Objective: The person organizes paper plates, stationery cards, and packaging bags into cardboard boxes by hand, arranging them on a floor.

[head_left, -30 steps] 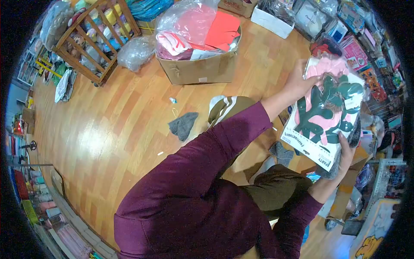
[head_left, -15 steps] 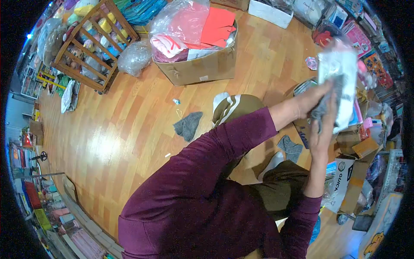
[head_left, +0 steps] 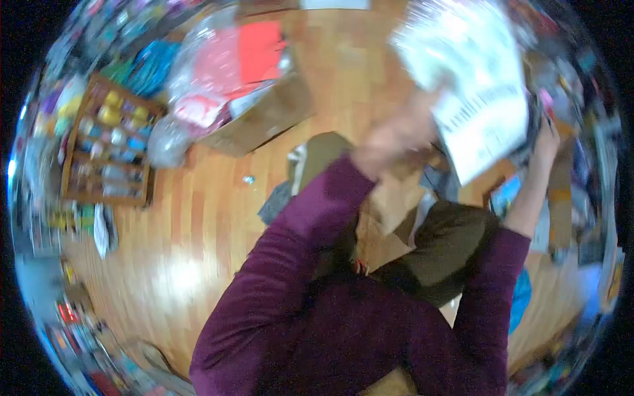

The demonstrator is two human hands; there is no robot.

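A white package (head_left: 485, 125) with dark print and clear plastic at its top hangs at the upper right, tilted and blurred. My left hand (head_left: 403, 129) is smeared by motion; its fingers are closed at the package's left edge. My right hand (head_left: 547, 140) is just right of the package, fingers closed round something dark that I cannot make out. A grey cloth (head_left: 276, 201) lies on the floor left of my knee. Another grey cloth (head_left: 436, 181) shows partly below the package.
A cardboard box (head_left: 264, 119) with red and pink plastic-wrapped goods stands ahead on the wooden floor (head_left: 178, 257). Left of it are a clear plastic bag (head_left: 168, 142) and a wooden crate (head_left: 109, 198) of colourful items. Crowded goods and cartons line the right side.
My hands have moved apart, the left one leftward and the right one rightward. The white package is spread wider and turned with its print showing. The whole view has shifted and turned.
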